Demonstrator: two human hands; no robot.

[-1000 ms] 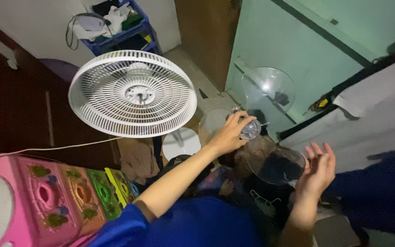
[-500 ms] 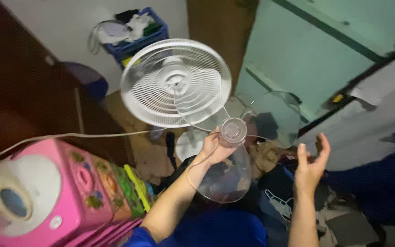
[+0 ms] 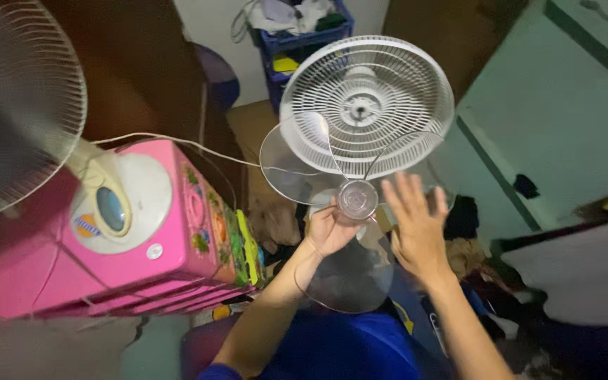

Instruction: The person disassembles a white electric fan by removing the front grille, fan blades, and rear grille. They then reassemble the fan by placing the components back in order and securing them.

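Note:
My left hand [image 3: 328,229] grips the hub of a clear plastic fan blade [image 3: 357,198], whose three see-through blades spread out around it. The blade is held in front of a white round fan grille [image 3: 367,105] with its motor shaft at the centre. My right hand [image 3: 416,229] is raised just right of the hub, fingers spread, palm against or close behind one clear blade; it holds nothing.
A pink box with coloured flower panels [image 3: 142,232] sits at left, with a second fan [image 3: 8,105] standing on it. A blue crate of cloths [image 3: 304,28] is at the back. A pale green cabinet [image 3: 564,127] stands at right. Clothes lie on the floor.
The view has swung left, showing the second fan. My left hand has brought the clear blade nearer the white grille, and my right hand has moved in from the right to the blade.

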